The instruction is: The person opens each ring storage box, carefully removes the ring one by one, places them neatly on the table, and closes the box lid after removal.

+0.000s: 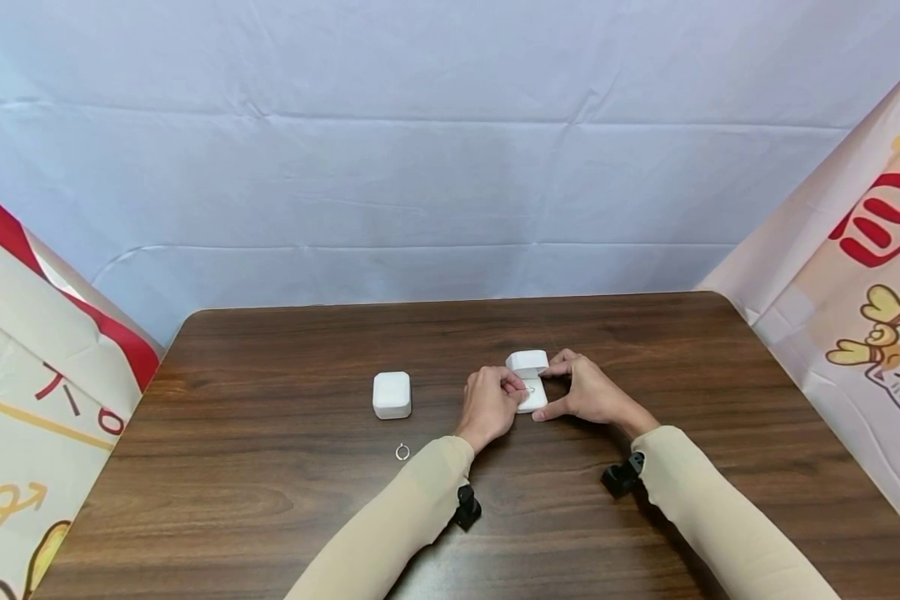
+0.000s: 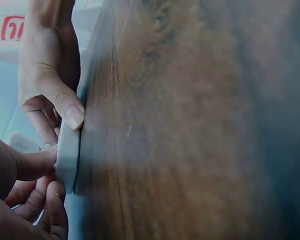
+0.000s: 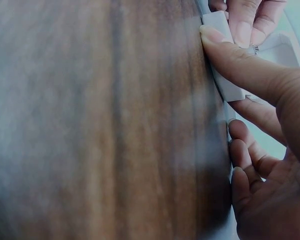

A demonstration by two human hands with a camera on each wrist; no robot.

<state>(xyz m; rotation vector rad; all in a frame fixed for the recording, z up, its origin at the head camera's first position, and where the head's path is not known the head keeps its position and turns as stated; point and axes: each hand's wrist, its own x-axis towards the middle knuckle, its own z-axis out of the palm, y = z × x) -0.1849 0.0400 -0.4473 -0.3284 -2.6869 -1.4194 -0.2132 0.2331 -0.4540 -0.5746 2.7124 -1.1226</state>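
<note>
A small white ring box (image 1: 527,362) stands on the table with its lid raised. My right hand (image 1: 589,392) grips it from the right, the thumb along the base's front and the forefinger towards the back by the hinge. With thumb and fingertips my left hand (image 1: 489,403) pinches a silver ring (image 2: 48,146) right at the box's cushion. Small stones show on the ring's upper edge in both wrist views; its lower part is hidden by fingers and box.
To the left of my hands sits a second white ring box (image 1: 392,395), lid down. Nearer to me another silver ring (image 1: 402,452) lies on the brown wooden table (image 1: 270,500), close to my left sleeve. A pale cloth (image 1: 420,167) hangs behind the table.
</note>
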